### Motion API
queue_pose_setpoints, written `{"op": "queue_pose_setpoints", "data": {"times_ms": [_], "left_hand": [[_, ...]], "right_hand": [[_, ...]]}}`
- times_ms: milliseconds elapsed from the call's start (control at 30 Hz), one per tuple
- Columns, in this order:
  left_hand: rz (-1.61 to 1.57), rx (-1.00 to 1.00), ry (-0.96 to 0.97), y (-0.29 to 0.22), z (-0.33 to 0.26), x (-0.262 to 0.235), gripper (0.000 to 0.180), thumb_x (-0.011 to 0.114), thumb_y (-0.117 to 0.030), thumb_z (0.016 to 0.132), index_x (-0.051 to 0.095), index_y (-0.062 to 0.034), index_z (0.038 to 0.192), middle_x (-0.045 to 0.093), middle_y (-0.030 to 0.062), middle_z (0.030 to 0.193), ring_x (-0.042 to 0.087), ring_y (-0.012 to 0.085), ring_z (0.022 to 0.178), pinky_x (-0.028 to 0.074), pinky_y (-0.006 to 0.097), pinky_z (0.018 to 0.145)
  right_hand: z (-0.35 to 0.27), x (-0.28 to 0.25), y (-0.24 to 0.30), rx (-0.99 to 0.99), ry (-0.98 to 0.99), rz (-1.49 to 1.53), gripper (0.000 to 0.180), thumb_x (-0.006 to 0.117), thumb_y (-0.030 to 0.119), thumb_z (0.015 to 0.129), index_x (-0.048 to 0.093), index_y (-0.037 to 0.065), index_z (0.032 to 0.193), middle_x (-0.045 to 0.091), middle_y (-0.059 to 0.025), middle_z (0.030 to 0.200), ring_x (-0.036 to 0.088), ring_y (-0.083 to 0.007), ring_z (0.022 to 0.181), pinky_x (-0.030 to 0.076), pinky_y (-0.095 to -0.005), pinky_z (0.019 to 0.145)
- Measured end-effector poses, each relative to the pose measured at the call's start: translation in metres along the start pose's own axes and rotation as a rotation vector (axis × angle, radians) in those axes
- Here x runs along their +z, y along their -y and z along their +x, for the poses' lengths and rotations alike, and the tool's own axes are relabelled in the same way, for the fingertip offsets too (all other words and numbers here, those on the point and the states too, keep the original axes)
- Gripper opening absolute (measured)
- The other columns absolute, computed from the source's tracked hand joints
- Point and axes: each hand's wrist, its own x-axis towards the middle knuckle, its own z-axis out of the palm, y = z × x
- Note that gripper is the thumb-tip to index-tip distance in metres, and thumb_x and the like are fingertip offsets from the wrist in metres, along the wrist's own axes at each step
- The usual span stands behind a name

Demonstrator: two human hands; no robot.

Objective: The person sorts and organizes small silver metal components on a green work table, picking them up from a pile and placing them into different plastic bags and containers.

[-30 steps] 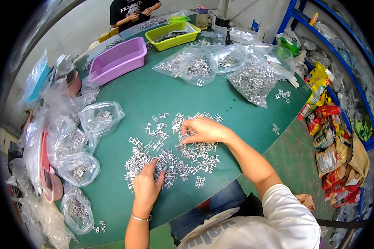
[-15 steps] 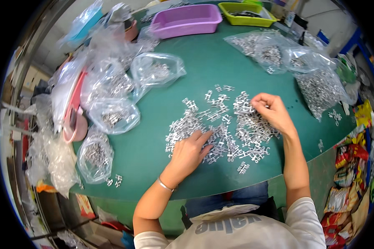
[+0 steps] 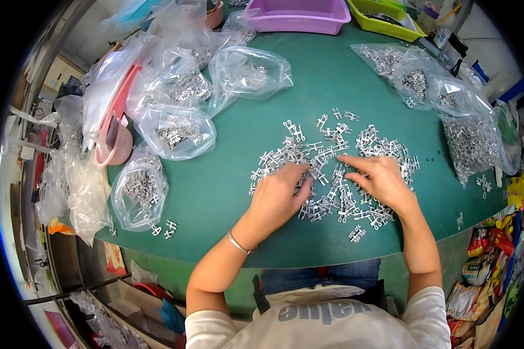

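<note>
Keep both palms low on the heap of small metal clips (image 3: 332, 168) mid-tabletop (image 3: 227, 192) — left hand (image 3: 279, 195) loosely spread, right hand (image 3: 381, 180) fingers fanned, holding nothing — and rake gently, not scattering them.

A big green table (image 3: 227, 192) fills the middle. On its left side lie clear plastic bags (image 3: 174, 131) with small silver bits inside, and one more small bag (image 3: 138, 189) sits near the front edge. A pink bowl (image 3: 113, 145) stands among them. At the far edge are a purple basket (image 3: 297, 14) and a yellow-green tray (image 3: 384, 14). More bags of silver bits (image 3: 471, 142) lie on the right. Colourful snack packets (image 3: 495, 279) hang below the table's right side.
</note>
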Motion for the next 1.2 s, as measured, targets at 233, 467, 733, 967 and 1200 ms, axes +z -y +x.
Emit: {"op": "queue_pose_setpoints", "data": {"times_ms": [233,467,733,967,1200], "left_hand": [[-0.076,-0.139,-0.014,0.004,0.004,-0.01,0.018,0.063,-0.008,0.075,0.061,-0.0007,0.092,0.06,0.0123,0.074,0.055,0.023,0.056,0.045,0.033,0.053],[-0.21,-0.203,0.057,0.003,0.006,-0.021,0.013,0.063,-0.005,0.077,0.062,0.0003,0.089,0.055,0.0042,0.061,0.042,0.0061,0.05,0.037,0.023,0.047],[-0.558,-0.271,0.208,0.004,0.003,-0.02,0.028,0.056,-0.002,0.083,0.052,-0.0021,0.11,0.053,-0.0007,0.085,0.039,0.0013,0.061,0.033,0.018,0.051],[-0.906,-0.394,0.269,0.012,0.003,-0.018,0.042,0.047,0.005,0.084,0.041,-0.0016,0.125,0.057,0.0062,0.095,0.043,0.0032,0.061,0.033,0.015,0.047],[-1.064,-0.412,0.36,0.008,0.008,-0.021,0.044,0.05,0.004,0.084,0.039,0.0026,0.127,0.057,0.0173,0.109,0.06,0.0133,0.073,0.046,0.019,0.048]], "right_hand": [[0.004,0.007,-0.001,-0.023,0.063,-0.081,0.021,0.069,0.019,0.072,0.062,0.007,0.087,0.057,-0.0092,0.06,0.057,-0.0257,0.055,0.042,-0.0362,0.052],[0.004,-0.013,-0.013,0.235,0.071,0.328,0.018,0.07,0.013,0.073,0.058,0.003,0.082,0.036,-0.0011,0.048,0.032,-0.0111,0.045,0.028,-0.0291,0.046],[0.002,-0.008,-0.013,0.233,0.012,0.225,0.022,0.073,0.014,0.071,0.058,0.003,0.083,0.04,-0.0025,0.049,0.038,-0.0129,0.045,0.032,-0.0294,0.046],[0.005,-0.006,-0.005,0.187,0.084,0.149,0.023,0.071,0.021,0.072,0.061,0.007,0.088,0.052,-0.0083,0.055,0.05,-0.0229,0.049,0.038,-0.0347,0.049],[0.01,0.013,-0.001,0.077,-0.017,-0.146,0.024,0.068,0.024,0.075,0.063,0.007,0.091,0.063,-0.0127,0.07,0.062,-0.0268,0.062,0.045,-0.0364,0.055]]}}
